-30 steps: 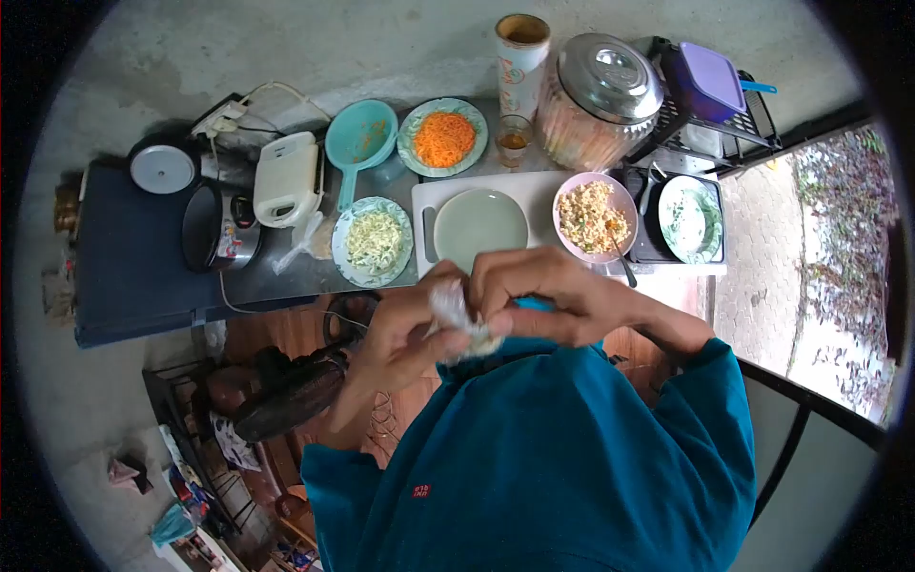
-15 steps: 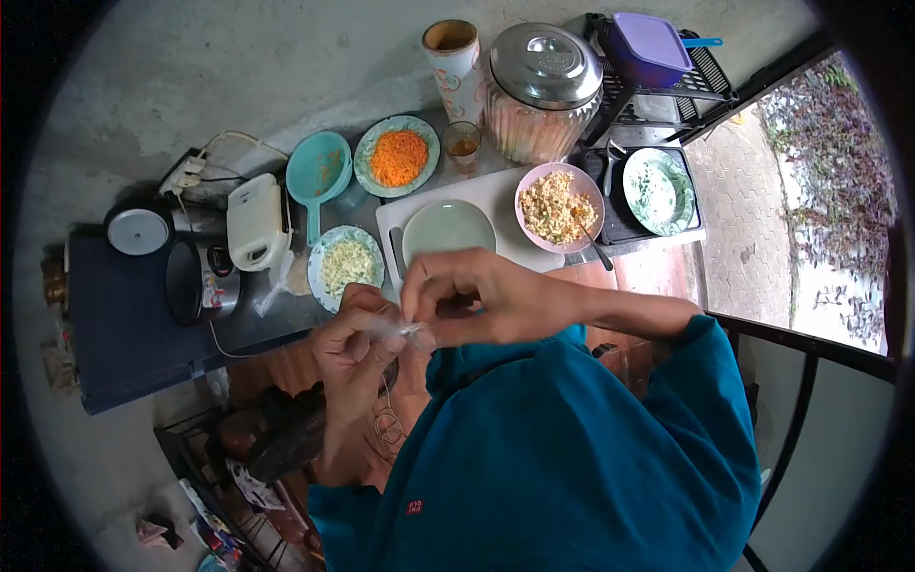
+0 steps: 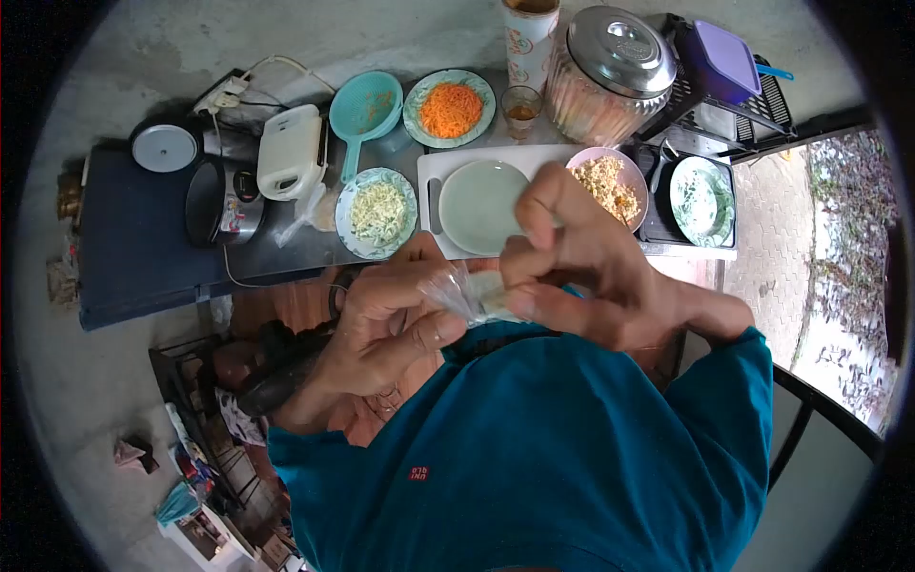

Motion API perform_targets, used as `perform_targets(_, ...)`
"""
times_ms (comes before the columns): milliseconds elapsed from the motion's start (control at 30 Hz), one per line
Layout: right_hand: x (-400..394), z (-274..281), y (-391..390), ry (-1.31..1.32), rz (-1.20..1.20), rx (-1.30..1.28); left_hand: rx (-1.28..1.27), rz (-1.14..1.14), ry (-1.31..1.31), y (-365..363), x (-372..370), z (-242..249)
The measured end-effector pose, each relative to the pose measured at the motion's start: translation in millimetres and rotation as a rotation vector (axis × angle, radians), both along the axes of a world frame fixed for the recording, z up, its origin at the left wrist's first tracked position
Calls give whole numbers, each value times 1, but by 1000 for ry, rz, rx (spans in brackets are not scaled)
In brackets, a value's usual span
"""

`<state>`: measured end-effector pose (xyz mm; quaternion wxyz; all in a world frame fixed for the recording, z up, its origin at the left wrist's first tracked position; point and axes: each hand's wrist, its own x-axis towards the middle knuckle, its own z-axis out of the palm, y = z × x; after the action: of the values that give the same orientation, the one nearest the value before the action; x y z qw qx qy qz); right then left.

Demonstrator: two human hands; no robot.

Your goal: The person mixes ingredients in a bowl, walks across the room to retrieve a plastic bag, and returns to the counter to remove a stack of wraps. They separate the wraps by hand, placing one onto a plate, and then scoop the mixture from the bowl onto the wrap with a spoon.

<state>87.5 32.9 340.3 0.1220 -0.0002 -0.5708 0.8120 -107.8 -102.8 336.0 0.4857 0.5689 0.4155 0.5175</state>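
A small clear plastic bag [image 3: 456, 289] is pinched between the thumb and fingers of my left hand [image 3: 391, 315], in front of my chest. My right hand [image 3: 586, 262] is at the bag's other end, thumb and fingers closed on a pale part of it; what is inside is hard to make out. Just beyond the hands, a pale green plate [image 3: 481, 205] lies on a white cutting board [image 3: 429, 172]. Behind my right hand, a pink bowl [image 3: 640, 181] of crumbly food with a spoon is partly hidden.
Along the counter stand a plate of shredded cabbage [image 3: 378, 213], a plate of grated carrot [image 3: 451, 110], a turquoise strainer [image 3: 365, 105], a glass [image 3: 521, 107], a large lidded jar [image 3: 610, 81], a white appliance [image 3: 291, 153] and a tray with a green-white plate [image 3: 702, 200].
The view has shifted, so the counter items appear further right. Both hands look larger, and my right hand has moved right, slightly apart from my left, with the bag stretched between them.
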Motion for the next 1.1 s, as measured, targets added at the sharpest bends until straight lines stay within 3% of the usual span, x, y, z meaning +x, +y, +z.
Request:
perform_targets(167,13,-4,-1,77,-148,-12,10,48,-35,-11,-6,-10)
perform_targets(233,13,2,3,-75,-97,41,-28,57,-32,-5,-6,-13)
perform_targets(300,5,-5,5,-27,-112,7,128,53,-233,4,-2,-26)
perform_targets(333,2,-6,6,-39,-121,-29,120,163,-356,6,14,-27)
perform_targets(467,-21,-8,9,-46,-96,-79,205,362,-256,34,32,-52)
perform_targets(533,-31,-24,15,80,-56,-189,7,438,-374,35,34,-75)
perform_targets(633,-35,-24,25,44,-43,-156,73,277,-356,48,30,-89)
perform_targets(700,-38,-20,27,48,-41,-162,5,374,-406,55,39,-91)
perform_targets(767,-39,-14,31,-135,-115,-6,-32,257,-473,60,41,-93)
perform_targets(833,-42,-26,36,-77,-166,30,105,298,-403,61,46,-96)
perform_targets(900,-45,-43,41,-28,-214,58,-79,356,-535,53,46,-104)
perform_targets(1100,-45,-120,43,-186,-418,431,-193,529,-609,42,51,-115)
